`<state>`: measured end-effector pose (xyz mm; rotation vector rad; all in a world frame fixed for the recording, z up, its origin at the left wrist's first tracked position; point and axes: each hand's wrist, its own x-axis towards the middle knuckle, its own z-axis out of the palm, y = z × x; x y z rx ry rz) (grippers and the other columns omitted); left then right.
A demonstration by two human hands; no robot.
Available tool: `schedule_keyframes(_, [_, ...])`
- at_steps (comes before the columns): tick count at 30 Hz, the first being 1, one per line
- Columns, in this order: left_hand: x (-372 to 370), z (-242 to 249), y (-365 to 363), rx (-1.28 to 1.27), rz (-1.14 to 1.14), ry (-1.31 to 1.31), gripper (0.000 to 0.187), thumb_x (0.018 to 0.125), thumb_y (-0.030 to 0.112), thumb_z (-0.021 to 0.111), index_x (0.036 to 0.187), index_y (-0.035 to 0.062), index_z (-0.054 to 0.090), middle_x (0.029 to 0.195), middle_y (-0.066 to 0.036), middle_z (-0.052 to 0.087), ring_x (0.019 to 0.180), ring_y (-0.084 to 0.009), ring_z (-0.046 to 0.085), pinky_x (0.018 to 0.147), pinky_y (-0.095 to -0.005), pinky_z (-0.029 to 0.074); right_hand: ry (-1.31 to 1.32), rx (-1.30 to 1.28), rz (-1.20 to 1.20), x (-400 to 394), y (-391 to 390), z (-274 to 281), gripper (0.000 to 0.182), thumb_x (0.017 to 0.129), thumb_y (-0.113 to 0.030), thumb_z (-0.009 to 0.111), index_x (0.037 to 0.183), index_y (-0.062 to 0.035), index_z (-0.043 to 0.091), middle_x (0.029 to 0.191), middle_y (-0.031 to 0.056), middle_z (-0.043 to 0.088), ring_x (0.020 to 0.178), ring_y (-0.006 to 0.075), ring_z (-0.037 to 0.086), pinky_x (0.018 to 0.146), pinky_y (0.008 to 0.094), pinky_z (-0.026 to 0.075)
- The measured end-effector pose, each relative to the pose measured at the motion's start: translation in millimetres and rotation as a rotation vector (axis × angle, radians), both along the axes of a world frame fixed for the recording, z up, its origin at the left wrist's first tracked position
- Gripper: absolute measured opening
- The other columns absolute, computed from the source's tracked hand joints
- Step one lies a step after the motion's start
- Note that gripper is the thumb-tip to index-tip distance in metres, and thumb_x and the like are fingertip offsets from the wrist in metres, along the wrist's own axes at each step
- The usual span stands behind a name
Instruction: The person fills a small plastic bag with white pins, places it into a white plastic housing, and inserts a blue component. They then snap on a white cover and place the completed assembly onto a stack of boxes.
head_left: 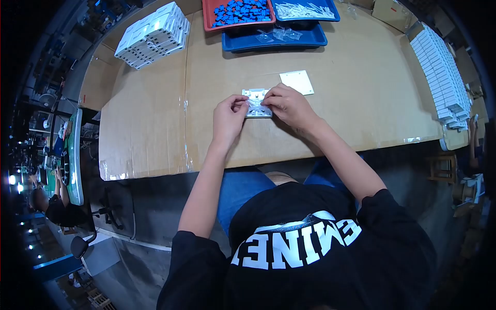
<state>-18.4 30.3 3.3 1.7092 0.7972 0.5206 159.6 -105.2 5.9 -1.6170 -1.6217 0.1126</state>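
A small white plastic housing (pixel 254 93) with moulded inner parts lies face up on the cardboard-covered table in front of me. Across its middle is a clear plastic piece (pixel 254 107). My left hand (pixel 229 121) is closed at the left side of this piece, thumb and forefinger pinching its edge. From the other side, my right hand (pixel 290 107) pinches the clear piece's right end, the fingertips partly hiding it. A flat white cover plate (pixel 298 82) rests on the table just beyond my right hand.
At the back stand a red tray (pixel 207 19) of blue parts, a blue tray (pixel 337 16) of white sticks, and a lower blue tray (pixel 232 44) with clear pieces. White housings are stacked at left (pixel 154 34) and right (pixel 439 77). Another person (pixel 62 209) sits far left.
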Motion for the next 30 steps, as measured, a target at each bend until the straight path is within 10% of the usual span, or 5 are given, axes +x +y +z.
schedule_keyframes(8, [6, 6, 6, 0.636, -0.025, 0.215, 0.017, 0.085, 0.017, 0.074, 0.095, 0.0049, 0.078, 0.093, -0.011, 0.072, 0.09, -0.0295, 0.068, 0.082, -0.0426, 0.052, -0.235, -0.07, 0.002, -2, -3, 10, 0.009, 0.086, -0.01, 0.072, 0.093, -0.0066, 0.076, 0.096, 0.0056, 0.069, 0.098, 0.0241, 0.064, 0.088, 0.0387, 0.048])
schedule_keyframes(30, [-12, 22, 21, 0.936, -0.432, 0.07, 0.019, 0.085, 0.026, 0.08, 0.1, 0.0133, 0.076, 0.096, -0.003, 0.068, 0.094, -0.0227, 0.063, 0.083, -0.0381, 0.044, -0.291, -0.022, -0.093, -1, -3, 3, 0.014, 0.08, -0.01, 0.075, 0.094, -0.0134, 0.074, 0.095, 0.0017, 0.072, 0.095, 0.021, 0.069, 0.086, 0.0399, 0.048])
